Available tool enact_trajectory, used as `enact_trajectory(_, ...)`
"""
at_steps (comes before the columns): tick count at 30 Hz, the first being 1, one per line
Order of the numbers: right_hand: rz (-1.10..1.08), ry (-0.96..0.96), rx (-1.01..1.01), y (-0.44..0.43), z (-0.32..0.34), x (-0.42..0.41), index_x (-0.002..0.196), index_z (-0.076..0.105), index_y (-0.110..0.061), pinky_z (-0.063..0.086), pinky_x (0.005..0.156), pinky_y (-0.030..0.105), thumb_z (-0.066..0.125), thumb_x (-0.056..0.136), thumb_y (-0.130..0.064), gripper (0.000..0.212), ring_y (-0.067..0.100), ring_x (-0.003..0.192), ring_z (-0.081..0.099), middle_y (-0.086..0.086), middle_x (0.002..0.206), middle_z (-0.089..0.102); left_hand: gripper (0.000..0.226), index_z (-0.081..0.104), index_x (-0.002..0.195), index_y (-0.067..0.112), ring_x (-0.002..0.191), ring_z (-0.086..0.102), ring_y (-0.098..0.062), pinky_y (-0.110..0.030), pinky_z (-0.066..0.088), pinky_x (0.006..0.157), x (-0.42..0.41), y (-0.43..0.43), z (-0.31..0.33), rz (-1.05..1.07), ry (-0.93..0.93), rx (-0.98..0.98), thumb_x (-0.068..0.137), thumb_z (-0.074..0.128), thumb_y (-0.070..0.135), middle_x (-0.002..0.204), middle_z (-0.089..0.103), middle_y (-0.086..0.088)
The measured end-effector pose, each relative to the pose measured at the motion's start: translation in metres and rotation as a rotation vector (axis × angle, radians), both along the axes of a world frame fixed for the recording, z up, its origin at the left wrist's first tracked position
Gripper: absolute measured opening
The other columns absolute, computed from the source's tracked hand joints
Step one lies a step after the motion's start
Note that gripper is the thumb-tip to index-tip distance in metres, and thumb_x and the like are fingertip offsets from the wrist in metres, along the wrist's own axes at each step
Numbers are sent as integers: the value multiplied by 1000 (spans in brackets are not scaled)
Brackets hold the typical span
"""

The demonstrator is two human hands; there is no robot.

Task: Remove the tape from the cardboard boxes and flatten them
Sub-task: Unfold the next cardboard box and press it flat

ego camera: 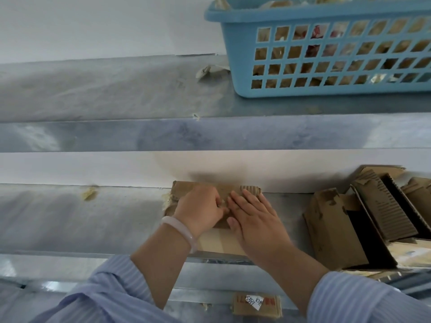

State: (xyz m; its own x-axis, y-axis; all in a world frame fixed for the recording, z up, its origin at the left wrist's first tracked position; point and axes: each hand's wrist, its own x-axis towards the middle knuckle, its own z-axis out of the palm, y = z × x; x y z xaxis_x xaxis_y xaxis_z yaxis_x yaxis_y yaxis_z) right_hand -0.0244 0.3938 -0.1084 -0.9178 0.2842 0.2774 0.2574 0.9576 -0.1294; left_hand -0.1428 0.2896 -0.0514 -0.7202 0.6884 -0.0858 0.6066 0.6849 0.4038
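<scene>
A flat brown cardboard box (pixel 215 243) lies on the metal workbench (pixel 70 217) in front of me, with a strip of tape running along its near part. My left hand (pixel 198 210) rests on its middle with fingers curled, pinching at something small on the surface; whether that is tape I cannot tell. My right hand (pixel 254 217) lies flat on the box, fingers spread, pressing it down. A pale bangle sits on my left wrist. The hands hide most of the box's top.
Several opened cardboard boxes (pixel 363 224) stand at the right on the bench. A blue plastic basket (pixel 326 87) holding scraps sits on the upper shelf at the right. Bits of torn tape (pixel 89 193) stick to the bench. A labelled cardboard piece (pixel 256 304) lies below.
</scene>
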Motion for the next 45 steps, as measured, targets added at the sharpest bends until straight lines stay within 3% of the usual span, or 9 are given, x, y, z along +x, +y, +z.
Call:
enact_trajectory(4,-14,-10,10,2,-1,0,130,62,-22,22,110,38,21,101,-46,56,17,132,49,-6,137,58,11,58,79,19,71,58,-14,-27,46,64,-3,-7,1,61,44,103,88,61,25,74,61,6)
enact_trajectory(7,-16,-13,8,3,-2,0,129,63,-22,22,110,38,11,102,-47,64,17,131,50,-6,137,58,12,52,73,15,64,53,-19,-32,46,56,-13,-20,2,94,253,237,81,60,12,72,55,2)
enact_trajectory(12,-16,-10,-8,2,-1,-1,127,65,-21,23,109,39,5,102,-48,70,18,130,52,-5,136,59,20,58,68,16,60,53,-27,-35,49,53,-25,-31,-4,-110,497,75,66,71,1,70,55,-2)
enact_trajectory(19,-13,30,17,1,-2,-2,124,67,-20,24,109,40,31,95,-44,52,18,127,54,-5,132,62,23,74,87,17,89,55,-16,-31,43,83,-21,-36,2,-216,241,25,95,54,25,90,64,2)
enact_trajectory(23,-11,20,29,1,-2,-1,125,67,-21,23,109,39,32,95,-44,51,18,128,54,-5,133,61,14,67,89,13,82,58,-18,-31,48,77,-19,-35,-1,67,78,208,80,72,22,87,64,-1)
enact_trajectory(28,-7,10,19,1,-4,-1,128,64,-21,23,109,40,30,96,-43,52,18,129,52,-5,135,60,21,61,82,13,74,53,-12,-23,37,61,-18,-34,-3,172,-26,154,83,72,31,80,59,3)
enact_trajectory(33,-5,-12,10,3,-3,-1,131,62,-22,22,110,39,22,100,-45,55,17,131,50,-5,137,58,12,56,78,17,71,54,-15,-24,41,62,-26,-48,6,343,106,297,87,63,21,75,58,4)
enact_trajectory(37,-2,-26,10,2,-3,-1,132,60,-21,21,111,39,29,97,-44,52,17,132,49,-5,139,56,11,59,79,18,73,55,-18,-30,46,67,-44,-72,7,166,367,225,82,66,10,81,55,2)
enact_trajectory(45,-10,-37,16,1,-4,-1,132,61,-22,20,112,39,29,97,-44,52,17,133,48,-5,140,56,2,70,85,27,85,57,-12,-29,47,83,-37,-81,-11,112,193,278,84,70,26,85,67,8)
